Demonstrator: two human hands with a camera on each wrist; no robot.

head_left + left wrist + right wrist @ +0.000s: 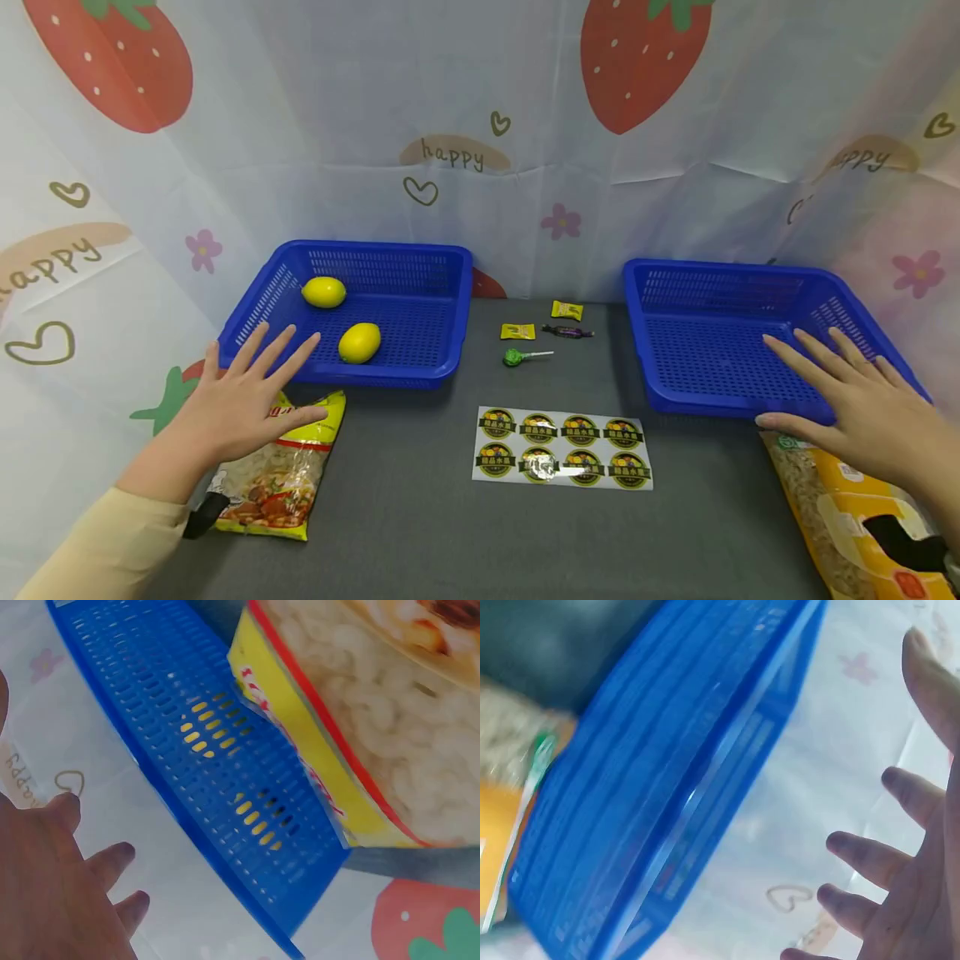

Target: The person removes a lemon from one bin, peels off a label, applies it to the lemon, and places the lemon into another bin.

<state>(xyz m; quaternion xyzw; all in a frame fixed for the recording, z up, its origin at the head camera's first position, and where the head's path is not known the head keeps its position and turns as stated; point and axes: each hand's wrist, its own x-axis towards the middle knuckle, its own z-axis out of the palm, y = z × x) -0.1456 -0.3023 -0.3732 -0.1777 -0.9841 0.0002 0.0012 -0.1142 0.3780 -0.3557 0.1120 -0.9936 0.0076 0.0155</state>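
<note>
The left hand [240,400] is held flat, fingers spread wide, above a noodle packet [273,467] beside the left basket [450,333] containing two lemons [359,342]. The right hand [862,400], likewise splayed and gripping nothing, is poised over the right basket [637,333] rim, apparently at rest.

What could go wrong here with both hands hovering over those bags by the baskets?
The left hand is spread above the noodle bag, close to the left basket; a careless grab could nudge it and roll the lemons. The right hand could likewise bump the right basket beside the orange bag.
</note>
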